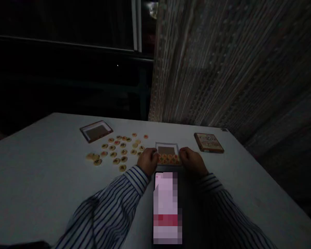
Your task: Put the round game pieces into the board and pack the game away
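A shallow box (166, 150) with a pale rim is in front of me, with rows of round xiangqi pieces (169, 158) along its near side. My left hand (147, 161) is closed at the box's left edge, and my right hand (194, 162) is closed at its right edge. Both thumbs rest near the rim; the other fingers are curled and partly hidden. Left of the box, several loose xiangqi pieces (123, 152) lie scattered, some with red marks and some with dark ones. A few overlap at the far left of the group.
A lit phone (166, 207), its screen blurred, lies between my forearms. A second shallow box (97, 131) is at the back left of the white table (54, 180). A flat printed box (209, 142) sits on the right. String curtains (191, 69) hang behind the table.
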Demonstrator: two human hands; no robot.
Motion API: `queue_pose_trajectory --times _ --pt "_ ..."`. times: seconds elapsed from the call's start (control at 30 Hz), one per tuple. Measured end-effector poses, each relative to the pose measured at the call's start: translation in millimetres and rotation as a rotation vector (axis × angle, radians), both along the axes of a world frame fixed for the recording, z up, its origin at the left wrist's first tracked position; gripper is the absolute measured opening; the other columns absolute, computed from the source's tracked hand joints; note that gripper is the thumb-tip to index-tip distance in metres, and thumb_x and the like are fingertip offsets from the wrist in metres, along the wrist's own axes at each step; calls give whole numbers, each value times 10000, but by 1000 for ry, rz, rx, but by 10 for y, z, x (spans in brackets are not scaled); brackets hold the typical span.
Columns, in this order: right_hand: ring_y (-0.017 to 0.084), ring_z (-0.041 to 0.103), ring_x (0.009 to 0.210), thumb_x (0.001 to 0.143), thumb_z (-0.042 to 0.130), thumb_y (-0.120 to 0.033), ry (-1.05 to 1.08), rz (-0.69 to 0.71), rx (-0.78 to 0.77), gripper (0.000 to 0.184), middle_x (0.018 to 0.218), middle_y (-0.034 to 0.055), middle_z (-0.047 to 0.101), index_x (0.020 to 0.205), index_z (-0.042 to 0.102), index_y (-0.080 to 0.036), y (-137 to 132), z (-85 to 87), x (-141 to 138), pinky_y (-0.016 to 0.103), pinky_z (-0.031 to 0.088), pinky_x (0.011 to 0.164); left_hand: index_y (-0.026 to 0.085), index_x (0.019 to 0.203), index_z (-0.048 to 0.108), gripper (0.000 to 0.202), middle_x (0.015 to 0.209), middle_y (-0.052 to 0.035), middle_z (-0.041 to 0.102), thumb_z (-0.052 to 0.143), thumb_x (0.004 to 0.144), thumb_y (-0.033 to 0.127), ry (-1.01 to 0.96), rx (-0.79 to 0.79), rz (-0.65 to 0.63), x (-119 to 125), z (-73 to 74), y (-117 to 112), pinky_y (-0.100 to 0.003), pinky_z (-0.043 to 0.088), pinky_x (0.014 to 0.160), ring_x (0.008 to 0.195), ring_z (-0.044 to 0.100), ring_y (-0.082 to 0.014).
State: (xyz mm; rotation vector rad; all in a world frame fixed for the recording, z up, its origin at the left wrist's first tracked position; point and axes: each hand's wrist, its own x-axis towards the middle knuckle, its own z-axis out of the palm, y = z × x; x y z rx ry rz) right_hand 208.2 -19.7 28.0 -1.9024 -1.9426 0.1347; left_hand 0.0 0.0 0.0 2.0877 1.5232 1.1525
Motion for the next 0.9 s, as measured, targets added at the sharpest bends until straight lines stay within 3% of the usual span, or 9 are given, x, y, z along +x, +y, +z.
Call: queue_pose_trajectory --times 0.4,0.9 --pt "185 594 841 856 313 -391 83 20 2 340 909 71 662 956 580 -206 12 -35 41 255 376 683 116 918 605 252 877 -101 629 470 789 285 87 46 30 17 10 -55 -329 459 783 847 575 -192" --pt "187 602 784 832 328 -365 175 39 6 310 820 64 660 900 587 -207 8 -27 74 258 399 654 129 892 599 230 852 -82 613 441 807 272 70 48 20 15 48 -113 -294 454 768 818 565 -165"
